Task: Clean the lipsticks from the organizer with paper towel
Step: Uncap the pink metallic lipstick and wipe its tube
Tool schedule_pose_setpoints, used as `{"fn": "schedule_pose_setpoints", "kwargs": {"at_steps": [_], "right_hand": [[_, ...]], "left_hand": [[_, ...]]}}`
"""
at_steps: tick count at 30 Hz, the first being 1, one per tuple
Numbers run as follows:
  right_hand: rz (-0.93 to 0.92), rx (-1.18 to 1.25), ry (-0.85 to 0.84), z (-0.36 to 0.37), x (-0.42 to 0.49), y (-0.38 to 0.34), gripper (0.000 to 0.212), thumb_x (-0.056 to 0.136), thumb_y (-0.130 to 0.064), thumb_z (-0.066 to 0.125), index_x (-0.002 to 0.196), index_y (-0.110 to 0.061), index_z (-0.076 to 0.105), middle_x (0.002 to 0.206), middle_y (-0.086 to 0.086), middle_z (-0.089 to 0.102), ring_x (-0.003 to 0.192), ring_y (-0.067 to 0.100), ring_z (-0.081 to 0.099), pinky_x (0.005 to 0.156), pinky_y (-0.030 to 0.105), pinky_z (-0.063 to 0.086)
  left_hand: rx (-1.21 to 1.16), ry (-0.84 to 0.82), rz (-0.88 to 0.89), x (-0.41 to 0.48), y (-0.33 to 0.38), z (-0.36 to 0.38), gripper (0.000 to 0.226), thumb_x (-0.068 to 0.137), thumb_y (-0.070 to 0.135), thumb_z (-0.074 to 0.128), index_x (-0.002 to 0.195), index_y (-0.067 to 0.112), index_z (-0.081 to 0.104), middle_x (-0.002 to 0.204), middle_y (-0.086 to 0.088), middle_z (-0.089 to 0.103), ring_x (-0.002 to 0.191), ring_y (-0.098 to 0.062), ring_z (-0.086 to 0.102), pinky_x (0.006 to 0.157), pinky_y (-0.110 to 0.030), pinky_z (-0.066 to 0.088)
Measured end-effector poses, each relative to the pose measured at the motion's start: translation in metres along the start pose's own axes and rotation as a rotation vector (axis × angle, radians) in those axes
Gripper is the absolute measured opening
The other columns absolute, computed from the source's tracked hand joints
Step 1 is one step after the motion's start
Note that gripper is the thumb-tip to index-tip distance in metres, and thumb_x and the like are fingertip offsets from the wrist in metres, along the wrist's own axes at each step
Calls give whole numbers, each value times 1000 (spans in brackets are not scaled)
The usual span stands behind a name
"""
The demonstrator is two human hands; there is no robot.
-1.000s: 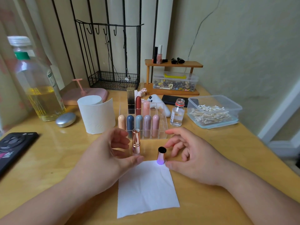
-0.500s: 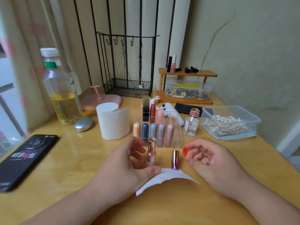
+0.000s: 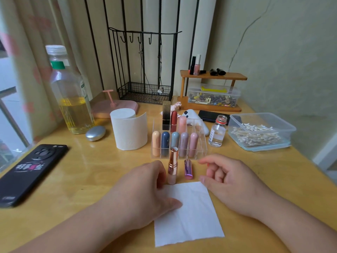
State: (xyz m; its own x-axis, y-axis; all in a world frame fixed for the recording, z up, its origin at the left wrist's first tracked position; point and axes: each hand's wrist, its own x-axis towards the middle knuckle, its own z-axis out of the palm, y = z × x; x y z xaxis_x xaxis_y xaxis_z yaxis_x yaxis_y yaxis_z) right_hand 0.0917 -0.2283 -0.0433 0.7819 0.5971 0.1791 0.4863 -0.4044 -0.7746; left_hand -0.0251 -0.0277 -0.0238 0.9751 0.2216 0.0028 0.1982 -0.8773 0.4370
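Note:
A clear acrylic organizer (image 3: 202, 146) holds several capped lipsticks in two rows. In front of it an uncapped rose-gold lipstick (image 3: 172, 166) stands upright on the table, with its purple cap (image 3: 188, 169) upright just to its right. A white paper towel sheet (image 3: 191, 218) lies flat on the near side of both. My left hand (image 3: 144, 194) rests with its fingers beside the lipstick's base and its thumb on the sheet's left edge. My right hand (image 3: 231, 181) hovers right of the cap, fingers loosely curled and apart, holding nothing I can make out.
A paper roll (image 3: 129, 130) stands left of the organizer. A small open glass bottle (image 3: 217, 133) and a tub of cotton swabs (image 3: 259, 132) are to its right. A black phone (image 3: 31, 170) lies at the left, and an oil bottle (image 3: 71, 99) behind it.
My right hand set the purple cap upright on the table and let go. The lifted paper towel now lies flat. My left hand's grip on the lipstick has loosened.

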Motion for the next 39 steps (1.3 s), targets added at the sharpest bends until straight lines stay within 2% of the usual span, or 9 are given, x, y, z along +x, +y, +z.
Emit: {"fn": "schedule_pose_setpoints", "kwargs": {"at_steps": [5,10,15,20,23,26,31,36,39], "right_hand": [[-105,-622,-181,13,5,-18,38,95,-50,47,133,-53,39,99,-19,43,84,2,49,78,30,45],[-102,-610,-111,14,3,-19,22,92,-57,50,99,-36,54,93,-13,46,76,5,47,72,30,46],[-131,-496,-66,7,-4,-17,11,93,-28,56,85,-33,53,79,-13,47,78,9,50,67,29,45],[-291,-319,-65,-12,-37,-41,12,93,-22,61,86,-32,59,83,-12,49,72,8,51,59,17,36],[-412,-438,-192,-9,-43,-53,6,94,-35,52,94,-38,57,88,-17,44,70,3,48,59,19,39],[-448,-525,-288,-9,-45,-53,4,93,-42,52,95,-41,55,89,-19,42,67,1,45,55,15,38],[-108,-232,-291,-33,-39,-52,43,73,-62,67,111,-53,48,100,-17,57,76,12,58,63,23,49],[105,-638,-205,-17,-35,-34,67,78,-68,60,133,-44,28,108,-29,39,92,-5,40,82,20,37],[219,-517,-199,-4,-37,-38,57,86,-55,61,134,-36,36,106,-25,45,85,-7,45,75,17,38]], "left_hand": [[-44,-55,28,-1,2,-1,43,66,61,80,87,31,57,83,16,60,74,-1,56,68,-22,49],[-57,-99,80,-5,4,0,39,70,60,78,80,25,63,76,13,63,75,-1,55,60,-19,46],[-111,10,230,-7,5,10,28,76,52,76,73,28,62,77,14,61,71,-2,54,59,-18,43],[-827,-66,92,-9,13,12,44,80,57,72,71,13,70,55,5,55,53,-10,47,54,-24,36],[-1233,-305,68,-9,15,20,43,85,44,68,80,1,69,66,-14,60,60,-23,54,55,-29,45],[-1355,-438,57,-9,15,22,46,87,35,67,90,-10,66,79,-26,66,70,-29,62,65,-31,55],[-1334,-425,19,-8,15,23,45,85,33,69,91,-12,63,91,-36,66,79,-35,69,77,-41,60],[-1250,-450,59,-7,13,22,25,82,18,75,89,-5,70,85,-24,68,75,-30,67,77,-39,58],[-1223,-431,79,-8,13,21,22,77,12,80,92,-2,73,84,-20,67,71,-26,67,75,-35,56]]}}
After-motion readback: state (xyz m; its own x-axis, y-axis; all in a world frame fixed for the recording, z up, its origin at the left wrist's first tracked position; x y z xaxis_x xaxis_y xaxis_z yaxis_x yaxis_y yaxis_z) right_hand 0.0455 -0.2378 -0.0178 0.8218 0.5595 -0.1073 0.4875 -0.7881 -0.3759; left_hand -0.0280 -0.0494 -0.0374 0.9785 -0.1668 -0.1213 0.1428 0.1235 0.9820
